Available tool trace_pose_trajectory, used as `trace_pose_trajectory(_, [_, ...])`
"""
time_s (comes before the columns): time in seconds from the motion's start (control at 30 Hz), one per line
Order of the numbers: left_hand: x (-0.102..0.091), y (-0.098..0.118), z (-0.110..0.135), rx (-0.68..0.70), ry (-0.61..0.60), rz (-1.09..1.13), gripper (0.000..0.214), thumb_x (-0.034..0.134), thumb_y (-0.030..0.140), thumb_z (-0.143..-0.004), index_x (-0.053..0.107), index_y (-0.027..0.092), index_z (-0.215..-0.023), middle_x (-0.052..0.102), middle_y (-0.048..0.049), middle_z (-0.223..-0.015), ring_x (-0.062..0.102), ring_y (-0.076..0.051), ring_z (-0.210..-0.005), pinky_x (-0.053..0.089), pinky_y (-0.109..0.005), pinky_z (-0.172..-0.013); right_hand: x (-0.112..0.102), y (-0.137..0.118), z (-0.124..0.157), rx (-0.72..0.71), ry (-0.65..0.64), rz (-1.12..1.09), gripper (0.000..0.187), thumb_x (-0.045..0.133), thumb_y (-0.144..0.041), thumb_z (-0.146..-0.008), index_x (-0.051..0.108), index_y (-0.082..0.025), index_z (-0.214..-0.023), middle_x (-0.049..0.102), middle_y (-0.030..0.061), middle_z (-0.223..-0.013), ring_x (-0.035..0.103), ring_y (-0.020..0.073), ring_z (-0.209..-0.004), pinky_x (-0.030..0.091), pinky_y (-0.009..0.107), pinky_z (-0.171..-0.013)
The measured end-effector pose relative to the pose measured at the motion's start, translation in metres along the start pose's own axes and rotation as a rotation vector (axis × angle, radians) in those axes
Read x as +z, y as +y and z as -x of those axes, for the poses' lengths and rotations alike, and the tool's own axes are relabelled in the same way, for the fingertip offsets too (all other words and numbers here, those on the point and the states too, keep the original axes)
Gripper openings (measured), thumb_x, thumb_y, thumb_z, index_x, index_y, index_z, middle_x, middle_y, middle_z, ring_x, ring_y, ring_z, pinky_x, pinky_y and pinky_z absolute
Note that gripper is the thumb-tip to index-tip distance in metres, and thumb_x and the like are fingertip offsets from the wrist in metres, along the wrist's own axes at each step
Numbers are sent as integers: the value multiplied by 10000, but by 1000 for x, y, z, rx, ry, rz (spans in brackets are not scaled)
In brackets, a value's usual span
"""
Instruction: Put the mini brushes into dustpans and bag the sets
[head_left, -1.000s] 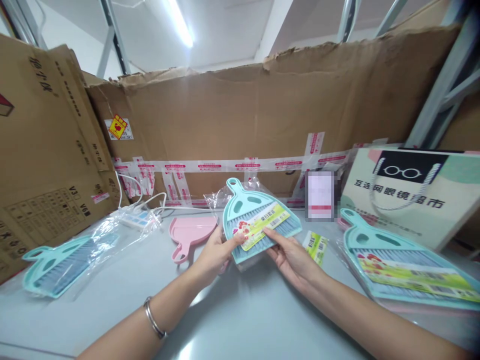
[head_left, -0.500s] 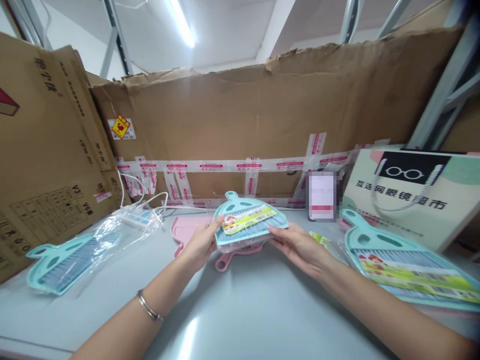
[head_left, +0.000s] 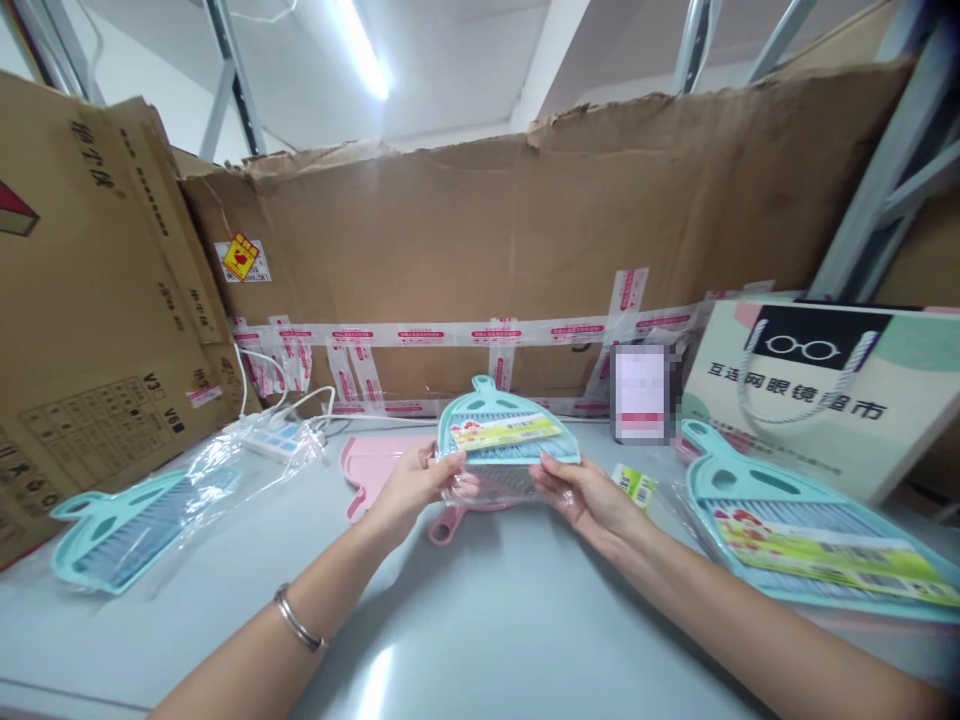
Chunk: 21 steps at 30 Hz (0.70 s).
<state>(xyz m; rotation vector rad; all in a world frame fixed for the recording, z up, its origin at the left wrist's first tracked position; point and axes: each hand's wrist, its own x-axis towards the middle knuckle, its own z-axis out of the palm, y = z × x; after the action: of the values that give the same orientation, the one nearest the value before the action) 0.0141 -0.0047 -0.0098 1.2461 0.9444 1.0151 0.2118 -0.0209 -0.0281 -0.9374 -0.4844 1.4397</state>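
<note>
Raised above the table is a turquoise dustpan and brush set [head_left: 510, 405] with a yellow-green label card, its handle pointing away from me. Clear plastic wrap hangs below its front edge. My left hand [head_left: 420, 485] grips the near left corner, thumb on top. At the near right corner, my right hand [head_left: 589, 490] pinches the edge and the plastic. Behind and below it, a pink dustpan [head_left: 379, 465] lies on the table, and a pink handle [head_left: 445, 524] pokes out underneath. The fingers partly hide the wrap.
At left, another turquoise set [head_left: 127, 535] lies in clear plastic near a power strip [head_left: 274, 440]. More turquoise sets [head_left: 757, 490] are at right, before a paper bag [head_left: 817, 400]. A phone [head_left: 642, 395] stands by the cardboard wall [head_left: 420, 250]. A small label card [head_left: 634, 486] lies near my right wrist.
The turquoise set has shifted slightly right and its outline sits more level. More plastic shows below its front edge, and my left hand has moved from its side to the near corner.
</note>
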Motion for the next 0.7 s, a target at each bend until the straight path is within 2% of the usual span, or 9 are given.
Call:
trace_pose_trajectory(0.1, [-11, 11, 0, 64, -62, 12, 705, 562, 482, -773, 286, 207, -1360, 676, -89, -877, 657, -180, -709, 503, -325, -710, 4, -6, 3, -44, 11, -35, 193, 709, -49, -608, 578, -163, -694, 643, -28, -554, 605, 78, -481, 523, 141, -488])
trace_pose_trajectory(0.17, [-20, 18, 1, 149, -132, 8, 700, 457, 482, -832, 127, 275, -1413, 652, -99, -1011, 656, -190, -787, 490, -374, -787, 5, -10, 5, -74, 13, -43, 209, 727, -63, -589, 576, -167, -689, 639, -34, -552, 598, 74, -472, 514, 135, -483])
trace_pose_trajectory(0.2, [-22, 20, 2, 198, -181, -36, 665, 440, 451, -847, 131, 293, -1414, 620, -106, -1097, 643, -196, -856, 476, -386, -828, 6, -12, 6, -86, 13, -41, 215, 736, -72, -581, 574, -169, -683, 637, -38, -549, 596, 74, -471, 512, 136, -483])
trace_pose_trajectory(0.27, [-24, 19, 4, 314, -274, -209, 593, 492, 358, -830, 277, 300, -1379, 511, -107, -1271, 564, -218, -1045, 428, -389, -920, 6, -14, 6, -110, 8, -25, 228, 754, -94, -569, 569, -175, -675, 635, -42, -546, 593, 75, -471, 510, 141, -484])
trace_pose_trajectory(0.33, [-21, 12, 4, 443, -284, -407, 542, 583, 283, -769, 442, 282, -1293, 445, -88, -1334, 456, -236, -1173, 379, -379, -984, 4, -15, 6, -129, -22, 5, 242, 773, -128, -559, 571, -180, -682, 639, -40, -557, 592, 77, -478, 510, 150, -495])
trace_pose_trajectory(0.4, [-15, 2, 4, 556, -176, -503, 497, 642, 251, -720, 540, 264, -1207, 503, -83, -1255, 443, -234, -1175, 381, -367, -987, 4, -14, 4, -146, -74, 49, 257, 791, -179, -551, 575, -181, -690, 649, -29, -585, 598, 84, -503, 514, 164, -528])
trace_pose_trajectory(0.53, [-5, -8, 3, 624, 117, -388, 264, 617, 253, -749, 668, 230, -1007, 612, -66, -1019, 554, -199, -987, 455, -335, -883, 3, -10, 3, -238, -161, 195, 359, 793, -326, -552, 580, -183, -802, 667, -6, -678, 623, 124, -611, 526, 242, -648])
trace_pose_trajectory(0.6, [-2, -7, 5, 619, 257, -326, 164, 614, 268, -754, 711, 227, -880, 642, -57, -932, 572, -184, -882, 472, -320, -821, 2, -9, 3, -310, -209, 253, 583, 805, -369, -514, 539, -208, -1007, 681, 11, -798, 641, 162, -743, 515, 304, -747])
trace_pose_trajectory(0.7, [-1, -3, 7, 612, 407, -257, 103, 640, 278, -735, 728, 247, -778, 663, -36, -820, 565, -166, -784, 478, -294, -746, -3, -8, 3, -439, -396, 315, 1084, 865, -296, -352, 317, -302, -1286, 620, 51, -1106, 574, 209, -1037, 440, 374, -908])
